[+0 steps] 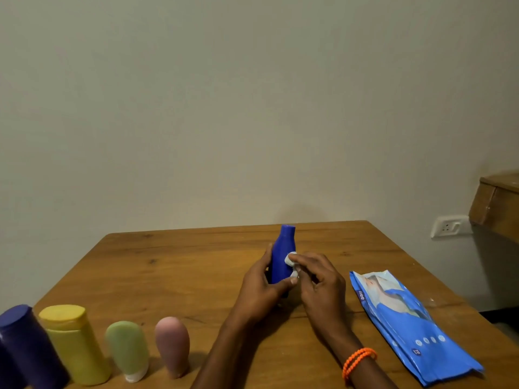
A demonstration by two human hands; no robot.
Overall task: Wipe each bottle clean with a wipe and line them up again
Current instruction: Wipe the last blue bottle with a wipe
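now | left hand [261, 287] grips blue bottle [282, 256] | right hand [320, 279] pinches wipe [290, 259]

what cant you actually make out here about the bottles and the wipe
- Blue bottle, head view: its base and lower body are hidden by the left hand gripping it.
- Wipe: mostly hidden under the right hand fingers.
- Dark purple bottle: cut off by the left and bottom edges.
- Wipes pack: print too small to read.

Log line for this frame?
left hand: holds blue bottle | right hand: rubs wipe on it | four bottles lined left
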